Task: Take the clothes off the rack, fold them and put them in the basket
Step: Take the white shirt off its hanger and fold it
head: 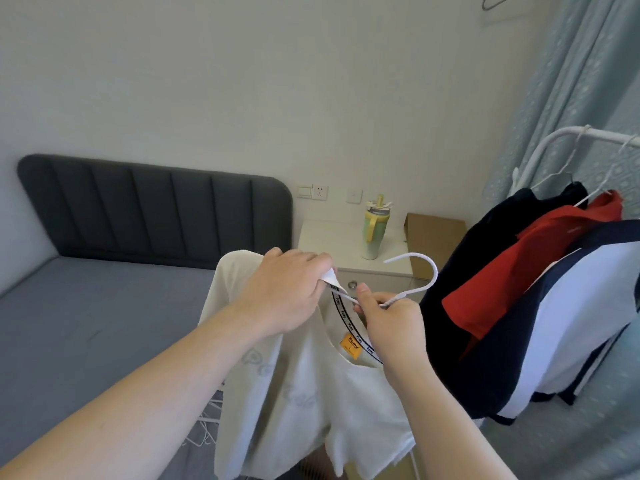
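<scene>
**WHILE HELD OFF THE RACK: SHIRT AND HANGER GRIP**

While the white T-shirt (311,393) is held up in front of the body, its collar edge is pinched between the curled fingers and thumb of the left hand (287,289). The neck of the white hanger (427,271) is gripped by the right hand (391,323), with the fingers closed round it just below the hook. The hook stands free in the air, apart from the rack (554,140). One hanger arm is seen to run into the neck opening, above an orange label (351,344) sewn inside the collar. The shirt body hangs below both hands.

To the right, three garments are carried on the white rack rail: a black garment (485,244), a red garment (512,271) and a navy-and-white garment (588,306). A patterned curtain (571,81) is located behind the rack.

Behind the hands, a nightstand (329,237) is placed against the wall, bearing a green-and-yellow bottle (374,230). A cardboard box (436,233) is set just beside the bottle. A grey bed (86,323) with a dark padded headboard (156,209) is located to the left.
</scene>
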Action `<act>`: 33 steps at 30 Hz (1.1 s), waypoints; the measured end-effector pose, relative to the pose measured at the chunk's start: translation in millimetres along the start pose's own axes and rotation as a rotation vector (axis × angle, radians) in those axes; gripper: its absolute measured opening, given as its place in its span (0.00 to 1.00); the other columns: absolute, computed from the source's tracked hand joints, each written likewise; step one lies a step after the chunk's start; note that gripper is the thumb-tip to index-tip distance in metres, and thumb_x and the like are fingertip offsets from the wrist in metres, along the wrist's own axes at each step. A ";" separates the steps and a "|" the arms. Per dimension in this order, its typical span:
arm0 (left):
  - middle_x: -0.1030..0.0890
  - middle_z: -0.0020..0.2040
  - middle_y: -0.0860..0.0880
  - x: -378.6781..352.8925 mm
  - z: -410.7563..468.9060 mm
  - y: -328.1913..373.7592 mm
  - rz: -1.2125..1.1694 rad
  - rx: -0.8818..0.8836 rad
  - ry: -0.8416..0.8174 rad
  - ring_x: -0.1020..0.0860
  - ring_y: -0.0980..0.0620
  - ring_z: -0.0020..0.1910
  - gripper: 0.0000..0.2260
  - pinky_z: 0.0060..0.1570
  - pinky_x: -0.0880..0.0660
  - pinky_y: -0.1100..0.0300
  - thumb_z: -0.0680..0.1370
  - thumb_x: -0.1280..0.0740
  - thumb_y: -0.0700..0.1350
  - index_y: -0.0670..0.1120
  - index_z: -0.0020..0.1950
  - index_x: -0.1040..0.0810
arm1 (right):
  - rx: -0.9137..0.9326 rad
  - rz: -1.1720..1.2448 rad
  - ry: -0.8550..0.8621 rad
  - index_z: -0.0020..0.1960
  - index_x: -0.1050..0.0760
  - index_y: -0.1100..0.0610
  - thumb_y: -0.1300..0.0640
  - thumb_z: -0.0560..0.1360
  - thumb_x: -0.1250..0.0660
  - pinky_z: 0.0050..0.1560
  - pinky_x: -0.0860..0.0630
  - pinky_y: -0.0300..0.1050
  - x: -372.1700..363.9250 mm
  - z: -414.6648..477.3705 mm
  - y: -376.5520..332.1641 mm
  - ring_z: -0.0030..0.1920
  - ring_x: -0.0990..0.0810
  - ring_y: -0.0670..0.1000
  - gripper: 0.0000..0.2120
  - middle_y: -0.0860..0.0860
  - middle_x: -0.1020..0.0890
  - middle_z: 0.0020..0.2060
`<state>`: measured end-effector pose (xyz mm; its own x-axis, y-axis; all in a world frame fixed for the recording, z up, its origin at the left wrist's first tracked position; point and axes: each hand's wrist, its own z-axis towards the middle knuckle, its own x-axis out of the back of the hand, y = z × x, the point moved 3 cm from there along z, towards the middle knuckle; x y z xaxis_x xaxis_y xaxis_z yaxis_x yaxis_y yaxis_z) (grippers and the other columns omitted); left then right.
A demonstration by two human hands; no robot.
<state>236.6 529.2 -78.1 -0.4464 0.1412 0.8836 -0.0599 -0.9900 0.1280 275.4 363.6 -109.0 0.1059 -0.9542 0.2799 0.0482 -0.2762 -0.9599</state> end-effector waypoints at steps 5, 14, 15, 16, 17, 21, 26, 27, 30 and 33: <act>0.23 0.40 0.55 8.9 -4.8 -10.8 0.041 0.077 0.049 0.26 0.49 0.43 0.10 0.49 0.32 0.51 0.78 0.48 0.47 0.52 0.50 0.27 | -0.018 0.060 0.027 0.33 0.18 0.55 0.50 0.79 0.31 0.36 0.28 0.43 -1.2 -2.5 8.0 0.32 0.23 0.49 0.17 0.53 0.17 0.31; 0.25 0.37 0.48 37.3 -2.1 -46.7 -0.454 0.476 0.332 0.29 0.50 0.35 0.09 0.33 0.32 0.54 0.81 0.44 0.41 0.44 0.45 0.27 | -0.317 0.325 0.076 0.27 0.30 0.55 0.55 0.73 0.27 0.33 0.41 0.44 0.5 -4.3 43.7 0.27 0.42 0.50 0.19 0.49 0.38 0.23; 0.25 0.36 0.48 35.9 -0.7 -46.1 -0.523 0.499 0.350 0.30 0.51 0.34 0.10 0.33 0.34 0.55 0.81 0.44 0.41 0.43 0.44 0.26 | -0.330 0.332 0.087 0.26 0.32 0.54 0.57 0.72 0.28 0.33 0.42 0.44 -0.5 -4.5 46.1 0.28 0.43 0.50 0.19 0.49 0.39 0.23; 0.26 0.35 0.49 35.1 0.7 -46.0 -0.588 0.530 0.374 0.31 0.53 0.33 0.11 0.33 0.35 0.58 0.82 0.44 0.41 0.43 0.42 0.27 | -0.341 0.334 0.104 0.25 0.33 0.53 0.59 0.70 0.30 0.33 0.43 0.45 -1.0 -4.2 48.1 0.28 0.44 0.51 0.18 0.50 0.39 0.24; 0.28 0.34 0.51 34.6 1.5 -46.5 -0.639 0.561 0.398 0.32 0.54 0.33 0.12 0.33 0.37 0.59 0.82 0.44 0.41 0.44 0.40 0.27 | -0.349 0.337 0.123 0.23 0.34 0.53 0.60 0.69 0.32 0.33 0.44 0.45 -1.0 -3.8 50.1 0.29 0.44 0.51 0.18 0.51 0.40 0.24; 0.25 0.37 0.48 29.1 2.3 -51.9 -0.724 0.617 0.428 0.30 0.53 0.35 0.12 0.35 0.35 0.58 0.81 0.44 0.40 0.41 0.42 0.24 | -0.359 0.364 0.183 0.26 0.34 0.54 0.61 0.69 0.33 0.33 0.45 0.45 2.7 -1.8 53.9 0.30 0.45 0.51 0.15 0.52 0.40 0.26; 0.23 0.39 0.48 17.3 3.1 -58.4 -0.968 0.714 0.418 0.28 0.50 0.39 0.13 0.38 0.33 0.56 0.80 0.43 0.39 0.45 0.45 0.19 | -0.345 0.376 0.236 0.28 0.34 0.56 0.62 0.69 0.34 0.33 0.45 0.44 5.1 -2.9 53.3 0.30 0.44 0.51 0.14 0.49 0.40 0.24; 0.23 0.39 0.47 15.6 3.3 -59.8 -1.017 0.743 0.411 0.28 0.49 0.39 0.14 0.38 0.34 0.55 0.79 0.43 0.39 0.46 0.44 0.18 | -0.344 0.378 0.245 0.28 0.35 0.56 0.62 0.70 0.34 0.33 0.45 0.44 5.2 -4.8 52.3 0.30 0.44 0.50 0.15 0.48 0.41 0.24; 0.25 0.38 0.46 12.3 3.1 -59.0 -1.102 0.792 0.380 0.29 0.47 0.39 0.14 0.36 0.34 0.55 0.79 0.43 0.38 0.46 0.42 0.19 | -0.335 0.379 0.286 0.29 0.35 0.57 0.62 0.71 0.35 0.32 0.44 0.44 7.5 -8.6 49.7 0.29 0.44 0.50 0.15 0.46 0.40 0.21; 0.23 0.38 0.47 11.0 2.3 -59.0 -1.121 0.787 0.386 0.27 0.47 0.40 0.15 0.35 0.33 0.57 0.79 0.43 0.37 0.46 0.42 0.19 | -0.294 0.369 0.327 0.31 0.33 0.59 0.62 0.72 0.34 0.29 0.42 0.42 10.7 -6.8 47.3 0.26 0.43 0.47 0.12 0.47 0.39 0.22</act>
<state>237.3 589.2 -74.9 -0.7145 0.6996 -0.0109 -0.0915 -0.0780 0.9927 272.1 339.5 -151.5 -0.2517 -0.9665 -0.0497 -0.2169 0.1064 -0.9704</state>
